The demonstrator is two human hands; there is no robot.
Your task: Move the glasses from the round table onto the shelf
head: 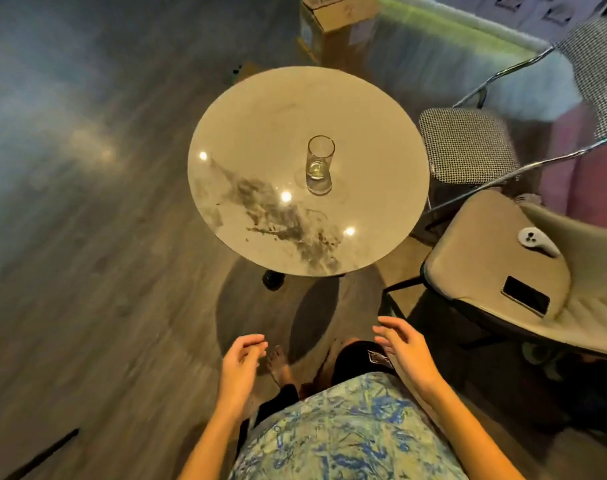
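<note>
A lone clear glass (319, 165) stands upright just right of centre on a glossy, marble-veined round table (260, 133) above a grey wood-grain floor (87, 289). A beige cushioned chair (485, 271) sits at four o'clock, a houndstooth one (468, 147) at three. Both the left hand (241, 362) and the right hand (400, 344) hover empty at six o'clock, fingers loosely spread.

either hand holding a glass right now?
No: the left hand and right hand hang open and empty, while the one clear tall drinking glass stands upright on the round marble-topped table.
</note>
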